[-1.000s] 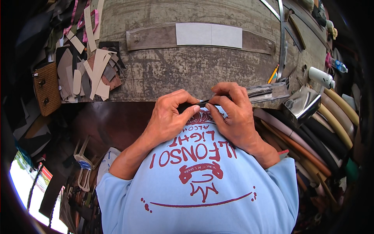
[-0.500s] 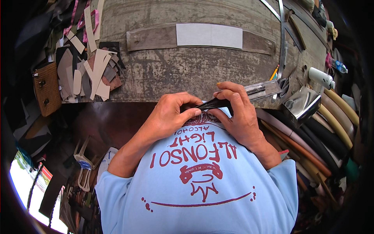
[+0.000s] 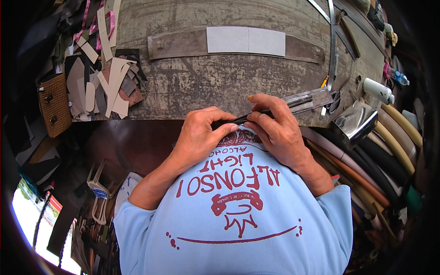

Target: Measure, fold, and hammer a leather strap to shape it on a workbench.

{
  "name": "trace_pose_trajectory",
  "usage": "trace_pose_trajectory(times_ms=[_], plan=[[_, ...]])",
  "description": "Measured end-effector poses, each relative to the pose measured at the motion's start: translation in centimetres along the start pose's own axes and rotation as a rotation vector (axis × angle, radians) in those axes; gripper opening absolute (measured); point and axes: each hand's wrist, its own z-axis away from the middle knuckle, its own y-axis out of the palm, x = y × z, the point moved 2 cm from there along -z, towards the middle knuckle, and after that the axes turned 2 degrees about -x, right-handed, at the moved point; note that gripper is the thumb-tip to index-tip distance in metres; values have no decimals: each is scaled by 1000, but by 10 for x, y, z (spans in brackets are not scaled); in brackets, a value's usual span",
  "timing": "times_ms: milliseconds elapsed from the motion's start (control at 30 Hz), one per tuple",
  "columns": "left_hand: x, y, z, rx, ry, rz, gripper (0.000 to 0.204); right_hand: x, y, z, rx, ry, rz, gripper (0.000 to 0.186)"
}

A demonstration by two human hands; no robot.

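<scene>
Soft light covers your table (image 3: 192, 89), with shadow below its near edge. Well past its near left corner, you get a blown-out opening (image 3: 27, 213); glare streaks the shiny box (image 3: 355, 121) by its near right corner. Straight edges bend toward black rims.

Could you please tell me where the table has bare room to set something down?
The widest free patch of table lies between the brown strip and the left hand, right of the scraps; another lies beyond the strip. It is crowded among the scraps and right of the right hand, near the pencil, bottle and shiny box.
</scene>
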Motion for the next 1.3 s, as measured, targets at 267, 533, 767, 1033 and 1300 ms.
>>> trace_pose_trajectory(times_ms=[267,533,767,1033,1300], plan=[[4,5,1,-77,79,16,19,9,-1,-3,-17,65,34,17],[1,6,1,-53,26,22,16,10,2,-2,-50,95,31,18],[2,4,-1,-2,95,-11,21,11,3,-6,-31,92,57,16],[-1,-2,-12,177,-46,-65,25,12,12,-5,13,84,91,17],[8,-1,-9,130,-64,16,24,-5,-4,1,-9,131,48,31]])
